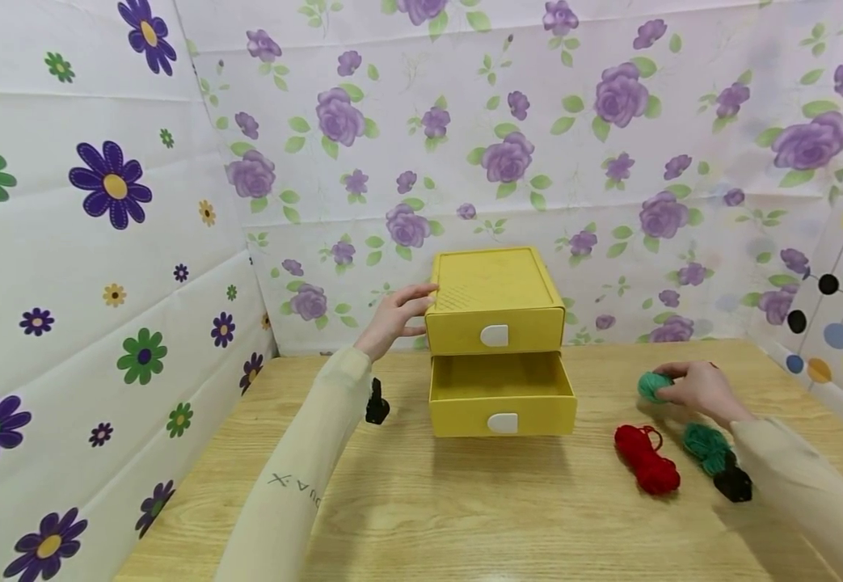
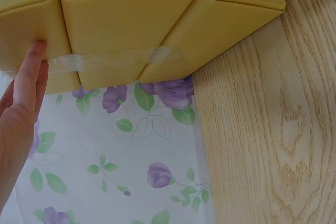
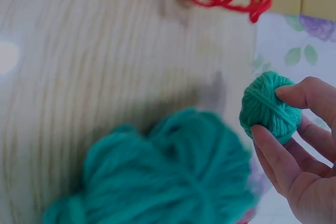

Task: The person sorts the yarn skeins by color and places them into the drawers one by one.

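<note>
My right hand [image 1: 701, 390] pinches a small light-green ball of yarn [image 3: 270, 107] between thumb and fingers, at the right of the table. Against the left side of a yellow two-drawer box [image 1: 497, 279] rests my left hand [image 1: 397, 317], its fingers extended and touching the upper part. The lower drawer [image 1: 503, 416] is pulled out, and its visible inside holds nothing; the upper drawer [image 1: 457, 333] is closed. A red yarn skein [image 1: 647, 461] lies right of the box. Under my right forearm is a darker green yarn skein [image 1: 708, 447], large and close in the right wrist view.
The wooden table [image 1: 392, 509] meets a flower-printed backdrop [image 1: 363, 178] behind the box. Patterned sheets also stand at the left and right. Clear tape [image 2: 68, 62] runs across the side of the yellow box.
</note>
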### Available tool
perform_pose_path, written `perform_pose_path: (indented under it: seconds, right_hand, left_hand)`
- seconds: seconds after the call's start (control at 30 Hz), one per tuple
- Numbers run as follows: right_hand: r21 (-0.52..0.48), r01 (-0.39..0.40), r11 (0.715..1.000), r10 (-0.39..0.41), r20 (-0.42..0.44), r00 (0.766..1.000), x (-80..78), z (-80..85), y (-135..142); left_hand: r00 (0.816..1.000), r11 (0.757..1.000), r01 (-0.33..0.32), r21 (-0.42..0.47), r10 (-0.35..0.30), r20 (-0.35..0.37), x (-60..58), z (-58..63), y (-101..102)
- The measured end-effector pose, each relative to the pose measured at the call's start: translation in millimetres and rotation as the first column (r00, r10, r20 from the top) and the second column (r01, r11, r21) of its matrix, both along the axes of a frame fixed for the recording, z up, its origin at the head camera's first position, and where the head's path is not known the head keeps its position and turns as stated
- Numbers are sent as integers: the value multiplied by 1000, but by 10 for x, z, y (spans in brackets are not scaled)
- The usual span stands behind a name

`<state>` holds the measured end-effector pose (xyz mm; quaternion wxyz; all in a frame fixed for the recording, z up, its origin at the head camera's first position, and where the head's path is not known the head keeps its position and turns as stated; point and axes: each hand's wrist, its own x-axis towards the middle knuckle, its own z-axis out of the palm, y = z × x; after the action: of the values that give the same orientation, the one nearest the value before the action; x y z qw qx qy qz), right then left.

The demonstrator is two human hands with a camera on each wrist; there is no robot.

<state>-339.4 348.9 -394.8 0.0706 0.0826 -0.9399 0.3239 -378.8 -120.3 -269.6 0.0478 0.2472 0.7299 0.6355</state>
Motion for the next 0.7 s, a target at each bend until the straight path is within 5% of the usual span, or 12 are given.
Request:
perform_pose_path:
  seconds: [0.33, 0.7]
  right_hand:
    - [-84, -29, 996, 35, 62, 997, 71, 182, -144]
    - [-96, -124, 988, 118, -73, 990, 182, 374, -304]
  left_hand:
    - [1000, 1000, -3, -4, 3, -1, 13, 8, 1]
    - [1000, 1000, -16, -9, 16, -3, 25, 13, 7]
